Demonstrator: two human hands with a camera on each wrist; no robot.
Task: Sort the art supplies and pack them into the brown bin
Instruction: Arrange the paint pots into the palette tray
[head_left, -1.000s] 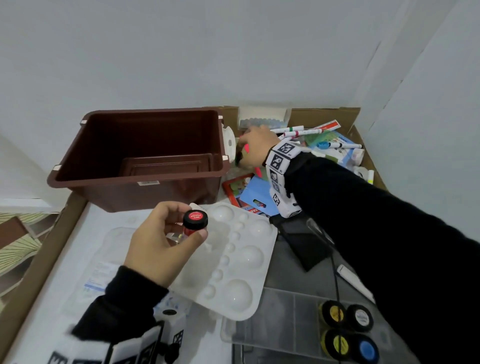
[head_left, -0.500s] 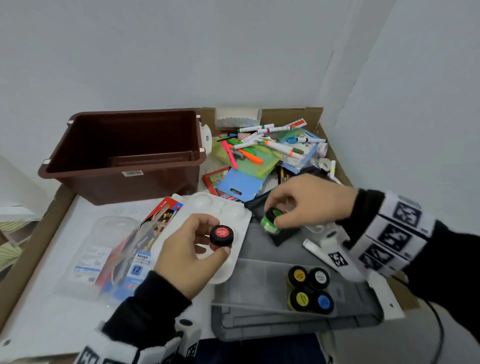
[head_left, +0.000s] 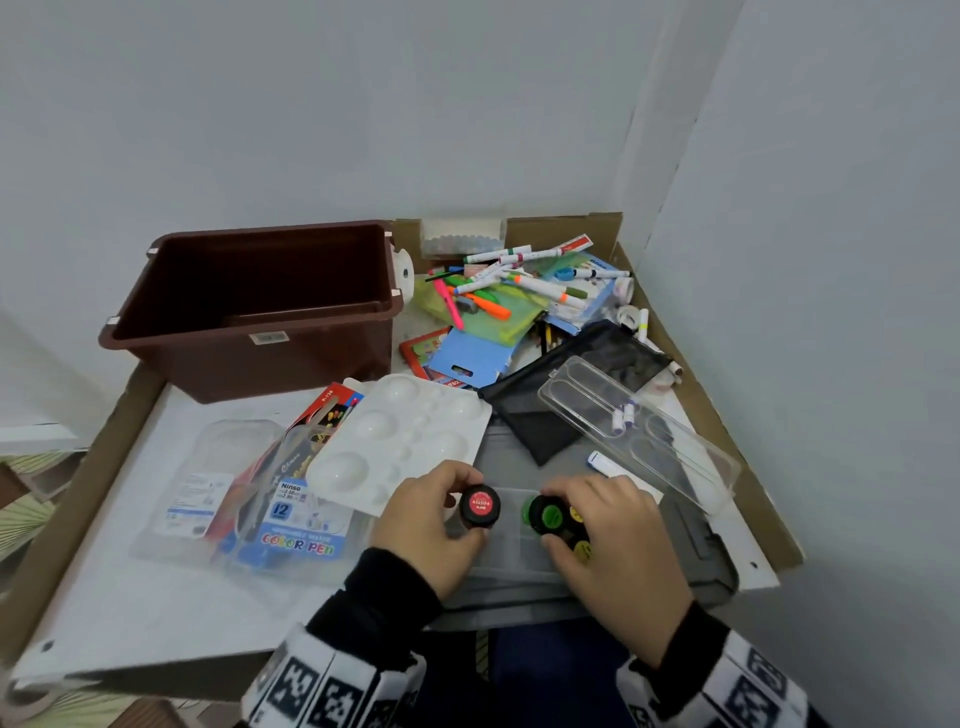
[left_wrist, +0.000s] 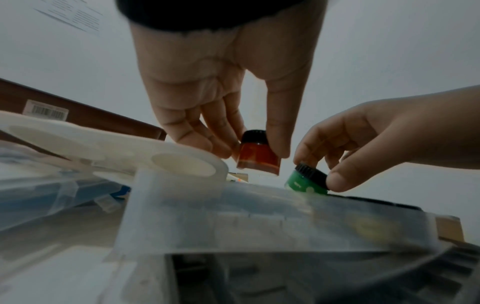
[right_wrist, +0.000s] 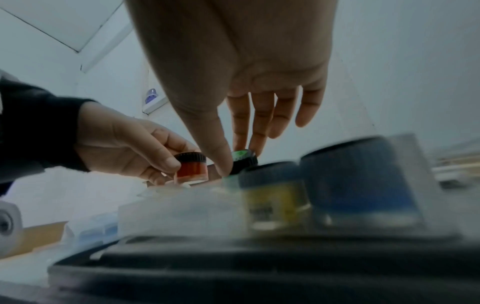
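Observation:
My left hand (head_left: 436, 525) pinches a small red paint jar (head_left: 480, 505) with a black cap, held just above a clear plastic tray (head_left: 511, 551) near the front edge. In the left wrist view the red paint jar (left_wrist: 258, 153) hangs between thumb and fingers. Beside it my right hand (head_left: 608, 545) pinches a green paint jar (head_left: 545, 515), tilted, its base at the tray next to yellow jars (head_left: 582, 550). The green paint jar (right_wrist: 240, 162) shows in the right wrist view too. The brown bin (head_left: 260, 306) stands empty at the back left.
A white paint palette (head_left: 400, 441) and a colour pen pack (head_left: 291, 519) lie left of my hands. A clear lid (head_left: 639, 431) and black mesh pouch (head_left: 550, 410) lie to the right. Markers and highlighters (head_left: 514, 286) are heaped at the back right inside a cardboard border.
My right hand picked up the green jar near the pouch and carried it to the tray. My left hand brought the red jar down and right, beside it.

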